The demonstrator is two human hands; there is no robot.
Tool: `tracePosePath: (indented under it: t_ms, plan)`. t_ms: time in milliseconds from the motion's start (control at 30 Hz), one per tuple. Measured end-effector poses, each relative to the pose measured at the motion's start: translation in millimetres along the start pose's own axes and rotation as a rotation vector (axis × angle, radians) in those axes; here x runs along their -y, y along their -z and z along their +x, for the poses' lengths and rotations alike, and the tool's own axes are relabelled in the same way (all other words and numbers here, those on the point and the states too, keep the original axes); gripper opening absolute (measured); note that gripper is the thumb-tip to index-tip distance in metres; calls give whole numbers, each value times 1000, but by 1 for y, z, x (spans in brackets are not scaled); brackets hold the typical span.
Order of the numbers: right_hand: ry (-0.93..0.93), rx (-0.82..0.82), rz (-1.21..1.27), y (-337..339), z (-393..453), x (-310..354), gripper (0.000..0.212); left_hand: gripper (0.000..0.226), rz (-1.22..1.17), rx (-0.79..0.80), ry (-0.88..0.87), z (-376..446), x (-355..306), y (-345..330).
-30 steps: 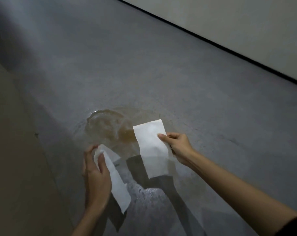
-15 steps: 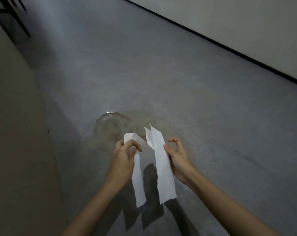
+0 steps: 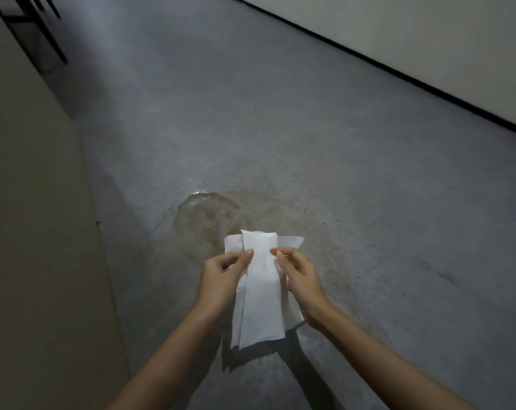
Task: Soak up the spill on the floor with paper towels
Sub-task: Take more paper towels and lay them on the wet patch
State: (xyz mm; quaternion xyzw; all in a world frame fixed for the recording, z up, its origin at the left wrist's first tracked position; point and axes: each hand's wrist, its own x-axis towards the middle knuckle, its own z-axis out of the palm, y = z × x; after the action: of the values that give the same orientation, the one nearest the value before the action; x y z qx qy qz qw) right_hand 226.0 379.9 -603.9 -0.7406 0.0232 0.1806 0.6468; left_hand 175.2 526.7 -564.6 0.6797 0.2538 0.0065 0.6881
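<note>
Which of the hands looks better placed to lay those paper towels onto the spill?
Probably left, by a small margin: the left hand and right hand both pinch the paper towels, but the glossiest pooled part of the spill lies ahead toward the left.

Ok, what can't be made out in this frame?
- Head view: near part of the spill, hidden behind the paper towels.
- How many towel sheets: overlapping layers, cannot tell.
- Left hand and right hand: fingers behind the towels hidden.
- Dark furniture legs: cut off by the top edge.
</note>
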Motion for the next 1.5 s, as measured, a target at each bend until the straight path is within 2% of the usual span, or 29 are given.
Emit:
tracePosePath:
  t_ms: [133,200,267,333,433,600,733,933,1100,1233,1300,1433,1500]
  plan:
    - [-26,130,-64,-3,-6,-2,38,12,-102,-52,79,2,2,0]
    - [-1,130,-164,-6,-9,-4,46,10,-160,-57,121,2,0,0]
    - [107,80,-247,-8,-17,-2,52,10,-190,-64,149,2,-1,1]
    - [269,2,-300,-9,-25,4,50,13,-202,-89,170,4,0,1]
    - [409,14,-345,-12,-32,12,38,13,-206,-94,190,6,1,0]
    - [323,39,-236,-12,-30,14,28,20,-315,-39,204,4,1,0]
    - [266,67,-109,-12,-27,12,29,4,-220,-103,139,3,4,-5]
    - [208,78,-8,-10,-25,10,24,10,-105,-140,86,3,5,-7]
    - [222,80,-31,-7,-26,10,12,10,-43,-123,81,4,6,-9]
    - [209,80,-19,-5,-26,9,12,11,10,-115,50,5,12,-10]
    - [191,47,-32,-4,-25,8,13,12,15,-138,44,3,14,-10]
    - [124,-187,-116,6,-14,1,14,12,6,-269,65,1,21,7]
    - [82,-235,-160,14,-4,-4,18,11,18,-340,100,-1,34,27]
